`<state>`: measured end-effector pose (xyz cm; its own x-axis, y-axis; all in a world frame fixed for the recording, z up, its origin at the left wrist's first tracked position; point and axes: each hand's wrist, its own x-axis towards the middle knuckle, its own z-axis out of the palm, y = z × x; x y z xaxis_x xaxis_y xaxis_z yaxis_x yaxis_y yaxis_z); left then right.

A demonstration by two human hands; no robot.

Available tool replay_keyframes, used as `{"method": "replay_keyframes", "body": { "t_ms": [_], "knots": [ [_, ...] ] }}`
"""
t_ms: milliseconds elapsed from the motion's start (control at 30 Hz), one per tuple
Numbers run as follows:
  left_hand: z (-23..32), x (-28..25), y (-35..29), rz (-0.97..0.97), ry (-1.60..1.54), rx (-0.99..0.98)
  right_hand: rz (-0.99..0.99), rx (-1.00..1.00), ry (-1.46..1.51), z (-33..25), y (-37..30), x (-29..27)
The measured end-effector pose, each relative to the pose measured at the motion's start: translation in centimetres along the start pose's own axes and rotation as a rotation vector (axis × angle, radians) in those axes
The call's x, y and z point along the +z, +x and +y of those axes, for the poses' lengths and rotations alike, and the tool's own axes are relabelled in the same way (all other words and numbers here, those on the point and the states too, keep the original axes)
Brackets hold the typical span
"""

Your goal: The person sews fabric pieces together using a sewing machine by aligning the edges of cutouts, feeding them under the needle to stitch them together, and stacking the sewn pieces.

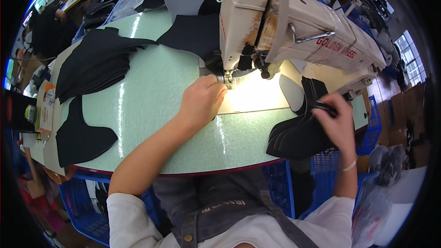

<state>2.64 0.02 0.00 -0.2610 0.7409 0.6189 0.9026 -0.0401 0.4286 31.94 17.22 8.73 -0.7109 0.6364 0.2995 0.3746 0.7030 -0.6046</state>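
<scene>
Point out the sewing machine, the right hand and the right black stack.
Sewing machine (317,20): head view, on the side of its pale arm.
Right hand (340,118): head view, on the middle of the hand.
Right black stack (303,138): head view, on its wide lower part.

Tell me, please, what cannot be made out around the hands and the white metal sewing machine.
In the head view:
Left hand: its bent fingers hide whether it pinches anything.
White metal sewing machine: its needle is too small to make out beside the glare.
Dark, glossy object in the right hand: fingers partly cover it.
Flat, curved black pieces: overlap hides their number.
</scene>
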Motion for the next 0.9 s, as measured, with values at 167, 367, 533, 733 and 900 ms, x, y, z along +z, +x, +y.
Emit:
{"method": "replay_keyframes", "body": {
  "t_ms": [167, 367, 533, 733, 900],
  "knots": [
    [0.6, -0.1, -0.1, -0.015, 0.010, 0.037, -0.168, -0.453, -0.370, -5.2, 5.1, 7.8],
    [0.6, 0.1, -0.2, -0.007, -0.011, 0.064, -0.279, -0.380, -0.511, -6.0, 5.3, 11.1],
    [0.8, 0.2, -0.2, -0.006, -0.008, 0.065, -0.335, -0.333, -0.455, -5.7, 5.6, 11.3],
    [0.4, 0.3, -0.2, 0.050, 0.071, 0.020, -0.284, -0.118, -0.181, -3.0, 3.0, 4.0],
    [-0.2, 1.3, 0.1, 0.102, 0.101, -0.058, 0.632, 0.060, 0.080, 5.1, 0.1, -7.0]
  ]
}}
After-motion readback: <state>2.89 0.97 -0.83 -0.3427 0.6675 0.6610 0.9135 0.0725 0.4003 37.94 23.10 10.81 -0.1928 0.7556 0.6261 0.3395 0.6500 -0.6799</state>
